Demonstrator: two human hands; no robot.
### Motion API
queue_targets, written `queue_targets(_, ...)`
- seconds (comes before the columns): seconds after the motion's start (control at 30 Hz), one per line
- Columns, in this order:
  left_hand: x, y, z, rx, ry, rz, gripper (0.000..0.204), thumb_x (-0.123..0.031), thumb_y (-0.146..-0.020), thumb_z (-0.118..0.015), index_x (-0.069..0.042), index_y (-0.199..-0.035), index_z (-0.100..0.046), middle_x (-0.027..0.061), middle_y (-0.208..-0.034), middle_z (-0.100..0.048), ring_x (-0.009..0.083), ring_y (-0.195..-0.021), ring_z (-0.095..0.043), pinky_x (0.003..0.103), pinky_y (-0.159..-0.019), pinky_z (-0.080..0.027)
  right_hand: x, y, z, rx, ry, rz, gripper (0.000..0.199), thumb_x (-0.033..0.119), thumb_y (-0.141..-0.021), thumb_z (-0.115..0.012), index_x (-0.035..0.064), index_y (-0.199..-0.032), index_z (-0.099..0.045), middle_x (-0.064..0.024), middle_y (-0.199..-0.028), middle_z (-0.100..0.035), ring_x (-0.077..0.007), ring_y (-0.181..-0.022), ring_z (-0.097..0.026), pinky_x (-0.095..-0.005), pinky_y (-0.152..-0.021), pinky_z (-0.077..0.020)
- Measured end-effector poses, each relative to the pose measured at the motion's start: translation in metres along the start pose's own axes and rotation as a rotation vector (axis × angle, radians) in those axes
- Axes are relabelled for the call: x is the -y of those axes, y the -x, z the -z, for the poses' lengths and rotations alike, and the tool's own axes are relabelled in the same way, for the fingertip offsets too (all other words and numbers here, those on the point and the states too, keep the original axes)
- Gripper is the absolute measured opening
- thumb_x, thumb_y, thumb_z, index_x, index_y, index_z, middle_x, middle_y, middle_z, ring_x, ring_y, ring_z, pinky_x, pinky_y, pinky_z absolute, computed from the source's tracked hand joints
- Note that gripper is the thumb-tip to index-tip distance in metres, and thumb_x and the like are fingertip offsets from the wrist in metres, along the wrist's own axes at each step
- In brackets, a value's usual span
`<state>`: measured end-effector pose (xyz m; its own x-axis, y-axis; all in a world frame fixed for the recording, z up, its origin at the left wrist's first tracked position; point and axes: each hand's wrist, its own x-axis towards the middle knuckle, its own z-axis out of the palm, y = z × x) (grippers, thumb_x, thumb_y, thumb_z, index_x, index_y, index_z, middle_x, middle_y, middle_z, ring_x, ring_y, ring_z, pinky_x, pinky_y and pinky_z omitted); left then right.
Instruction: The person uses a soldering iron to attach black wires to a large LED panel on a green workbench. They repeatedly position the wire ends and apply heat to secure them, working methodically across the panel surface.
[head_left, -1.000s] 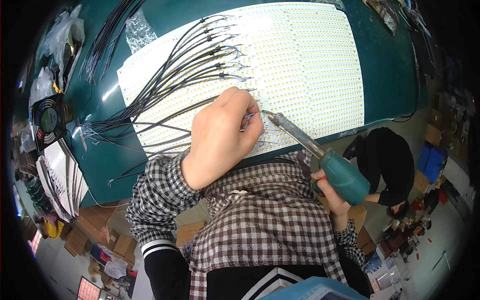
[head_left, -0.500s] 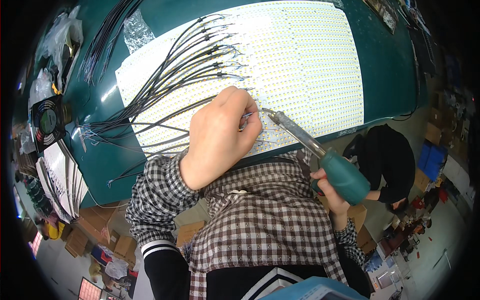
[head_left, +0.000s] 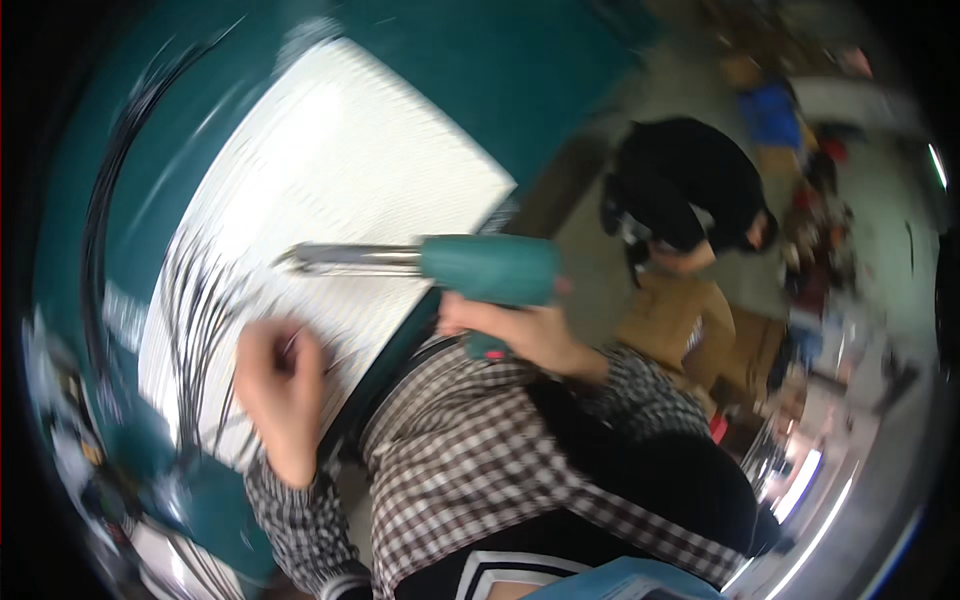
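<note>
A green-handled soldering gun (head_left: pixel 492 268) is in my right hand (head_left: pixel 530 330), which is closed round its grip. Its metal barrel points left over the white LED strip panel (head_left: pixel 380 150), the tip above the panel's left part. My left hand (head_left: pixel 280 395) hovers at the panel's near left side with thumb and fingers curled into a pinch. Blur hides what is between those fingers. Thin black cables (head_left: pixel 195 340) fan out across the panel beside my left hand, their ends smeared.
The panel lies on a dark green table (head_left: pixel 470 70). A bundle of black cables (head_left: pixel 100 210) runs along the left. Past the table's right edge a person in black (head_left: pixel 690 180) bends over near cardboard boxes (head_left: pixel 680 325). A blue bin (head_left: pixel 770 115) stands farther back.
The view has swung to the right and blurred. The soldering gun's tip has come away from my left hand, and its barrel now lies nearly level. My left hand remains curled.
</note>
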<state>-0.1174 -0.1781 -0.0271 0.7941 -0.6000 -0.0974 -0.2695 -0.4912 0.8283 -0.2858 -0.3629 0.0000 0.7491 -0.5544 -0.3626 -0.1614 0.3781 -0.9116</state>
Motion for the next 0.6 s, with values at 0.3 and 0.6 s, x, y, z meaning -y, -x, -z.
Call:
queue_targets(0.3,-0.019,0.026,0.013,0.034,-0.411,-0.375,0.012,0.000,-0.088,-0.068,0.001,-0.101,-0.065,0.0129,-0.093,-0.061,0.0292,-0.088,-0.060,0.038,-0.074,-0.048,-0.015,-0.038,-0.004,-0.028,-0.401,0.090,0.025,0.015,-0.086,-0.076,-0.0013,-0.101,-0.065,-0.0053,-0.076,-0.065,-0.0113,-0.059,-0.064,-0.0276,-0.053,-0.0537)
queue_targets(0.6,-0.021,0.029,0.025,0.064,-0.656,-0.428,0.021,-0.009,-0.087,-0.071,-0.001,-0.106,-0.065,0.0137,-0.101,-0.055,0.0300,-0.090,-0.053,0.043,-0.075,-0.045,-0.012,-0.043,-0.014,0.035,-0.410,0.106,0.025,0.016,-0.086,-0.076,-0.0027,-0.101,-0.066,-0.0075,-0.082,-0.066,-0.0132,-0.063,-0.065,-0.0278,-0.058,-0.0555)
